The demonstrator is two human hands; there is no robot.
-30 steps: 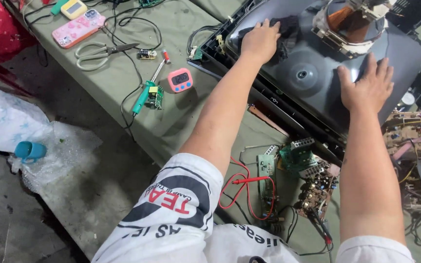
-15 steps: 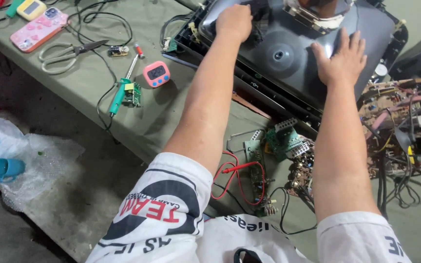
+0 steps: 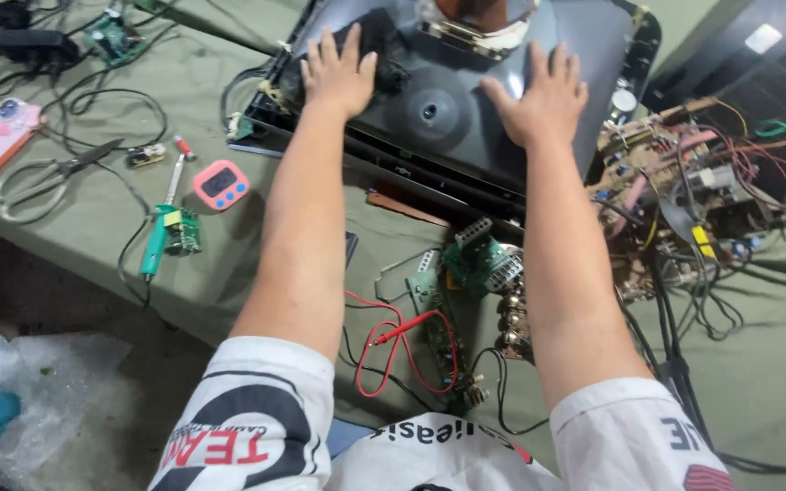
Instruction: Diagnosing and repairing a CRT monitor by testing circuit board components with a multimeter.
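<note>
Pressing picture tube (image 3: 448,114) (dark, funnel-shaped): left hand (image 3: 338,75), right hand (image 3: 539,100).

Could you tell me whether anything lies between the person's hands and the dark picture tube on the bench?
Nothing visible does. The left hand and the right hand both lie flat on the dark picture tube, palms down, fingers spread. The circuit boards and red wire lie nearer the body, under the forearms.

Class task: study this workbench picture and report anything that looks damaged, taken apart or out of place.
The dark glass picture tube lies face down with no casing, under the left hand and right hand. Bare green circuit boards and tangled wires sprawl loose over the green cloth.
</note>
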